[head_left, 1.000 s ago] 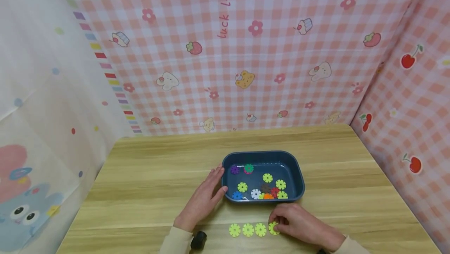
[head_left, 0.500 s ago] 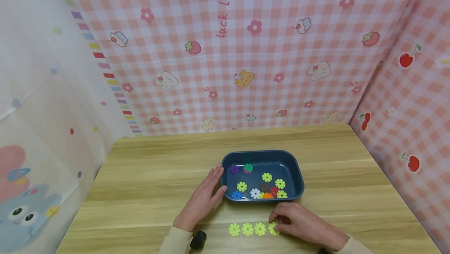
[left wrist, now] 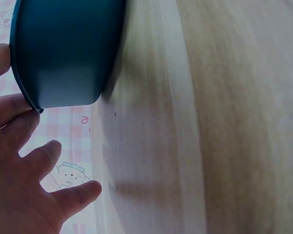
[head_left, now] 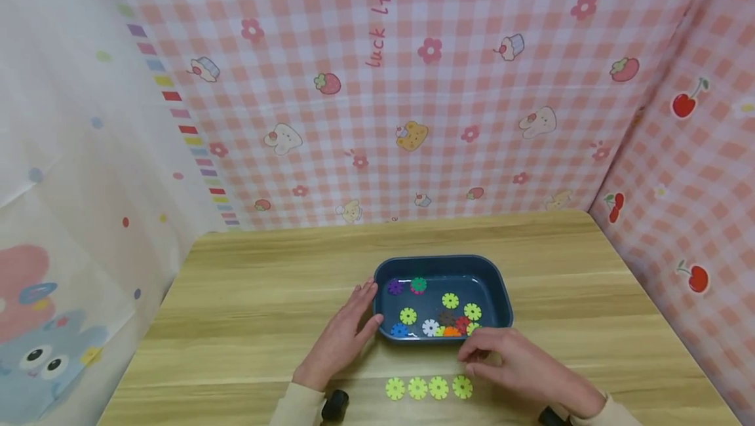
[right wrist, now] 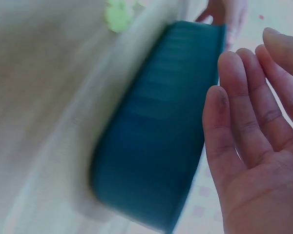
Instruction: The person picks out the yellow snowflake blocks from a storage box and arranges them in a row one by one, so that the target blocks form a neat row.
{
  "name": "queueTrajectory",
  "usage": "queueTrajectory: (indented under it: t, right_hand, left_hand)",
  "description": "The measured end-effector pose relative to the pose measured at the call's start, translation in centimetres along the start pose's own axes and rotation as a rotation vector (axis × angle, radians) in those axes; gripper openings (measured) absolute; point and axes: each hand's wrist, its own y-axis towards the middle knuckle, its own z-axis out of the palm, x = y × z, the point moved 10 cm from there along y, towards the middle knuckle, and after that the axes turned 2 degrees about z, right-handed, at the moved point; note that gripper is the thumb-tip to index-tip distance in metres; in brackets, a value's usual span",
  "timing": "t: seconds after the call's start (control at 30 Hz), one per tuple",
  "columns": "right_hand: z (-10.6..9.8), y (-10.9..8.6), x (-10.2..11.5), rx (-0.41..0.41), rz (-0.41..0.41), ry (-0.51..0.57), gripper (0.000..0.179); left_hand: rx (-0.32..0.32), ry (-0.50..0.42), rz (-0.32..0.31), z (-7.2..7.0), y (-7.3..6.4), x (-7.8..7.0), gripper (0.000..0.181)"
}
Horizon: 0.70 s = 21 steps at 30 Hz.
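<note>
Several yellow-green notched plastic discs (head_left: 438,388) lie flat in a row on the table, in front of a dark blue tray (head_left: 448,266). My left hand (head_left: 339,345) rests at the tray's left side, fingertips touching its rim with the fingers extended. The right hand (head_left: 522,367) hovers by the tray's near right edge, just above the rightmost disc of the row (head_left: 463,387). Its fingers are loosely bent with nothing between them, and the right wrist view shows the bare palm beside the tray wall (right wrist: 151,112).
Inside the tray lie more discs: purple (head_left: 395,287), green (head_left: 419,284), blue (head_left: 399,329), white (head_left: 430,328), orange (head_left: 451,331), red, brown and several yellow-green ones. A wooden table (head_left: 248,295) carries everything. Patterned cloth (head_left: 377,105) hangs behind and at both sides.
The right hand has let go of the rightmost yellow-green disc and lifted away toward the tray. That disc stays in the row. The left hand keeps its place.
</note>
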Motion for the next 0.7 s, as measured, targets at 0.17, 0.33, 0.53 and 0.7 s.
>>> queueTrajectory:
  t: [0.17, 0.33, 0.53, 0.7]
  right_hand:
    - [-1.5, 0.6, 2.0, -0.116, -0.184, -0.081, 0.019]
    - [-2.5, 1.6, 3.1, -0.155, -0.266, -0.089, 0.019]
    - [-3.3, 3.2, 3.8, -0.131, -0.258, -0.098, 0.014]
    - [-4.0, 4.6, 4.4, -0.106, -0.272, -0.154, 0.012]
  left_hand:
    - [0.008, -0.001, -0.002, 0.1, 0.0, 0.0, 0.064]
    - [0.012, 0.002, -0.008, 0.3, 0.0, 0.2, 0.064]
    - [0.01, 0.006, -0.011, 0.3, 0.0, 0.3, 0.063]
    - [0.013, 0.013, -0.015, 0.2, 0.0, 0.3, 0.063]
